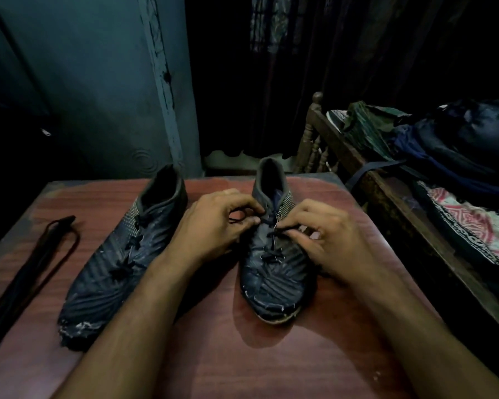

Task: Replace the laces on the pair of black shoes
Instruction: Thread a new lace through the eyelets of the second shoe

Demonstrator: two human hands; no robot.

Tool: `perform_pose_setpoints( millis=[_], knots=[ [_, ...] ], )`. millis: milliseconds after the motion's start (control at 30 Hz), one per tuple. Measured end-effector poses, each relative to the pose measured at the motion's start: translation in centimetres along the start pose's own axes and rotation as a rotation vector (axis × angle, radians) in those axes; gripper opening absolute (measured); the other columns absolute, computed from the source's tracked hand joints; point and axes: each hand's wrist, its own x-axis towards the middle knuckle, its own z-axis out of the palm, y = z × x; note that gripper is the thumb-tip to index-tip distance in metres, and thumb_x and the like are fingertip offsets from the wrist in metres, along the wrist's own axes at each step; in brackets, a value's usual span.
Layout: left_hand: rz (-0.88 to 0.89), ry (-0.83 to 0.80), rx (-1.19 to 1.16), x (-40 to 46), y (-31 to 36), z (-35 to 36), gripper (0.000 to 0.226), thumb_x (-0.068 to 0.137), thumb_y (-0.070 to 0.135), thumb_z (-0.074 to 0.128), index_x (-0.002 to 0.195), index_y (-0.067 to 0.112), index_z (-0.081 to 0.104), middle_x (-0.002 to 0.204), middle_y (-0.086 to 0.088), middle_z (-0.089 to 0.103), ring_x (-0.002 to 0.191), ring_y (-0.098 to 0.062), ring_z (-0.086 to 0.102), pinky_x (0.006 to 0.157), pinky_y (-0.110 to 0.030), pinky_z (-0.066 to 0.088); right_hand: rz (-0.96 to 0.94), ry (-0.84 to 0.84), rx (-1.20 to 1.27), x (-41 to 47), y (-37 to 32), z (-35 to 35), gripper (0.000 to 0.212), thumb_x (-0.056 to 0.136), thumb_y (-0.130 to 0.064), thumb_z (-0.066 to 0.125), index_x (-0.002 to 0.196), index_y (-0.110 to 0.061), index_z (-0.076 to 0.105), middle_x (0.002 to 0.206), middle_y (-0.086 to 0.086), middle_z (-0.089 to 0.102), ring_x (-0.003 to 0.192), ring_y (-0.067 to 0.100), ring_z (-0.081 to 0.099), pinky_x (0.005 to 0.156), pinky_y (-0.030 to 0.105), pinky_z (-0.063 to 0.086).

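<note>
We note the right-hand shoe (272, 266) of the black pair standing near the middle of the tabletop (213, 355), toe toward the near edge and collar toward the far edge. Its black lace (274, 234) crosses the upper in several rows. Our left hand (213, 226) sits against the shoe's left side at the top eyelets; thumb and forefinger are curled and pinch a loop of the lace. Our right hand (326, 240) rests on the shoe's right side; its fingertips (288, 232) are pressed together, pinching a strand of the lace just over the tongue, while the outer fingers curl loosely. Both forearms reach in from the near edge.

The other shoe (121, 254) lies just beside the left hand, angled with its toe toward the near left corner; it is laced, and its toe cap is frayed. The two shoes are apart, not touching.

A dark bundle of spare laces (35, 269) lies along the left edge of the tabletop, well apart from both shoes.

Beyond the right edge we see a wooden bed frame (357, 156) carrying patterned cloth (473, 220) and a dark bag (467, 131).
</note>
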Motion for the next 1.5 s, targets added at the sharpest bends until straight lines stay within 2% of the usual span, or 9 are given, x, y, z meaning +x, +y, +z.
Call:
perform_pose_setpoints(
  millis=[267, 467, 633, 733, 833, 1033, 1200, 1367, 1500],
  knots=[
    [0.02, 0.055, -0.009, -0.1, 0.3, 1.1, 0.01, 0.095, 0.028, 0.068, 0.103, 0.034, 0.068, 0.094, 0.017, 0.059, 0.092, -0.008, 0.058, 0.08, -0.041, 0.053, 0.06, 0.003, 0.139, -0.4, 0.4, -0.4, 0.009, 0.085, -0.011, 0.08, 0.093, -0.014, 0.077, 0.095, -0.007, 0.07, 0.09, 0.007, 0.068, 0.079, 0.027, 0.055],
    [0.008, 0.063, 0.01, 0.0, 1.4, 1.7, 0.014, 0.099, 0.027, 0.054, 0.109, 0.035, 0.06, 0.101, 0.007, 0.053, 0.098, -0.015, 0.054, 0.079, -0.046, 0.052, 0.054, 0.052, 0.087, 0.0, 0.3, 0.6, 0.011, 0.089, -0.027, 0.077, 0.089, -0.019, 0.071, 0.09, -0.011, 0.066, 0.081, 0.009, 0.065, 0.07, 0.036, 0.055],
    [0.001, 0.081, -0.051, -0.2, 1.9, 1.7, 0.009, 0.102, 0.018, 0.056, 0.106, 0.023, 0.062, 0.104, 0.011, 0.051, 0.095, -0.009, 0.055, 0.083, -0.036, 0.048, 0.058, -0.021, 0.116, -0.2, 0.6, 0.3, 0.008, 0.088, -0.019, 0.076, 0.09, -0.021, 0.069, 0.091, -0.012, 0.064, 0.081, 0.01, 0.064, 0.071, 0.032, 0.054],
    [-0.017, 0.116, -0.056, 0.1, 1.9, 1.9, 0.009, 0.103, 0.02, 0.053, 0.104, 0.027, 0.058, 0.117, 0.014, 0.052, 0.107, -0.004, 0.056, 0.087, -0.026, 0.044, 0.042, -0.019, 0.1, -0.2, 0.9, 0.4, 0.01, 0.088, -0.014, 0.074, 0.094, -0.021, 0.071, 0.095, -0.012, 0.065, 0.083, 0.01, 0.065, 0.072, 0.033, 0.056],
    [-0.03, 0.114, -0.062, 0.4, 2.2, 2.1, 0.011, 0.103, 0.018, 0.052, 0.103, 0.029, 0.054, 0.136, 0.013, 0.056, 0.124, -0.002, 0.053, 0.095, -0.022, 0.042, 0.028, 0.045, 0.054, 0.0, 1.0, 0.8, 0.01, 0.092, -0.025, 0.066, 0.097, -0.019, 0.072, 0.097, -0.01, 0.067, 0.085, 0.012, 0.066, 0.071, 0.039, 0.056],
    [-0.039, 0.125, -0.037, 0.7, 2.3, 2.0, 0.009, 0.101, 0.023, 0.052, 0.104, 0.03, 0.056, 0.113, 0.014, 0.064, 0.108, -0.01, 0.061, 0.085, -0.041, 0.052, 0.038, 0.057, 0.026, -0.1, 0.4, 1.4, 0.014, 0.093, -0.034, 0.063, 0.098, -0.021, 0.066, 0.098, -0.014, 0.061, 0.08, 0.011, 0.063, 0.066, 0.039, 0.055],
    [-0.005, 0.133, 0.147, 0.6, 2.5, 1.3, 0.012, 0.098, 0.023, 0.057, 0.108, 0.029, 0.062, 0.103, 0.011, 0.057, 0.095, -0.01, 0.058, 0.068, -0.03, 0.047, 0.014, 0.032, 0.037, 0.0, -0.1, 1.2, 0.01, 0.09, -0.032, 0.062, 0.093, -0.022, 0.062, 0.089, -0.014, 0.057, 0.074, 0.009, 0.058, 0.063, 0.036, 0.052],
    [-0.142, 0.16, -0.005, 0.9, 2.6, 1.3, 0.01, 0.097, 0.02, 0.061, 0.098, 0.026, 0.069, 0.097, 0.01, 0.067, 0.093, -0.011, 0.062, 0.081, -0.031, 0.047, 0.005, 0.053, 0.066, 0.0, -0.4, 0.7, 0.011, 0.083, -0.011, 0.073, 0.088, -0.017, 0.065, 0.084, -0.01, 0.062, 0.076, 0.009, 0.061, 0.067, 0.033, 0.051],
    [-0.35, 0.21, -0.153, 1.3, 2.3, 1.1, 0.011, 0.097, 0.021, 0.062, 0.095, 0.026, 0.072, 0.089, 0.016, 0.071, 0.087, -0.006, 0.066, 0.077, -0.025, 0.046, 0.043, -0.024, 0.134, -0.1, 0.0, 0.4, 0.013, 0.084, -0.014, 0.082, 0.09, -0.018, 0.071, 0.086, -0.011, 0.068, 0.082, 0.004, 0.065, 0.073, 0.028, 0.053]
  ],
)
